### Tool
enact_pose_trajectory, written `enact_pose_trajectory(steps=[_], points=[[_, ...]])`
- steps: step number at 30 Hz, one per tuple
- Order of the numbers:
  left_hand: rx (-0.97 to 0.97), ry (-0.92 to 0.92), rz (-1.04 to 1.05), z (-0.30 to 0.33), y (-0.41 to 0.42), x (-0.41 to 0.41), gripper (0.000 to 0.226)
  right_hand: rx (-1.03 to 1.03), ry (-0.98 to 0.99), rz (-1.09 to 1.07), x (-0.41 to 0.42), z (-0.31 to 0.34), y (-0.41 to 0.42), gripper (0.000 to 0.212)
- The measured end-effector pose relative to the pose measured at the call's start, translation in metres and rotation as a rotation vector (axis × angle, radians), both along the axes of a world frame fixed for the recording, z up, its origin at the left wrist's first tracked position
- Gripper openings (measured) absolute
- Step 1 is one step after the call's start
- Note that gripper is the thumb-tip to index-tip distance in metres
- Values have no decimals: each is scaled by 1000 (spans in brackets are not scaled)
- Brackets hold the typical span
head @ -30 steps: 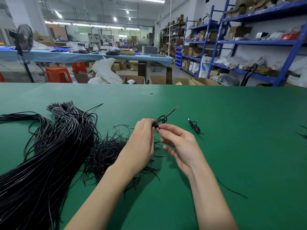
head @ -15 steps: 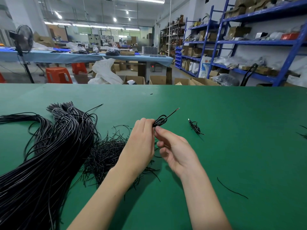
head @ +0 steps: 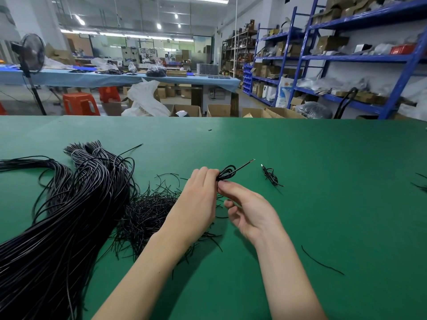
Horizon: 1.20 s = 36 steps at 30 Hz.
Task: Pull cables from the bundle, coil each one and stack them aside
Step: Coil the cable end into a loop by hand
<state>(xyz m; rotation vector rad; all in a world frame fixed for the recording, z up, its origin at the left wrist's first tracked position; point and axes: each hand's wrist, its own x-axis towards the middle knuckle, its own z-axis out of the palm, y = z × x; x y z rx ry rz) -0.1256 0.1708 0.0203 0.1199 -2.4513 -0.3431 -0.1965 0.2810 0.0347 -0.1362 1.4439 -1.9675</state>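
1. The coiled cable [head: 227, 172] is a small black loop held above the green desk [head: 323, 181], near its centre. One straight end, showing a reddish tip, projects up and to the right.
2. The left hand [head: 198, 204] holds the coil; its grip is closed around the loops, fingers curled, back of the hand facing the camera.
3. The right hand [head: 249, 211] meets the coil from below. Thumb and forefinger pinch the cable just under the loops, so this grip is narrow; the other fingers are loosely bent.
4. A finished coil [head: 270, 176] lies on the desk to the right of the hands, apart from them.
5. The large cable bundle [head: 60, 215] lies along the left side of the desk, its ends fanned at the far end.
6. A tangle of short black offcuts [head: 147, 211] lies between the bundle and the left forearm.
7. A single loose strand [head: 321, 262] lies on the desk to the right of the right forearm.
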Motion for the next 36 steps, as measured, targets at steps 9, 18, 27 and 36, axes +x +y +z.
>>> enact_pose_trajectory(steps=[9, 18, 27, 36], points=[[-12, -101, -23, -1, 2, -2, 46, 33, 9, -68, -5, -4, 3, 7], [220, -86, 11, 5, 2, -7, 16, 191, 563, -315, 3, -3, -5, 7], [600, -160, 105, 18, -12, -4, 36, 331, 1559, -541, 14, -26, -18, 11], [508, 131, -40, 13, -16, -2, 19, -85, 404, -93, 6, -7, -8, 12]])
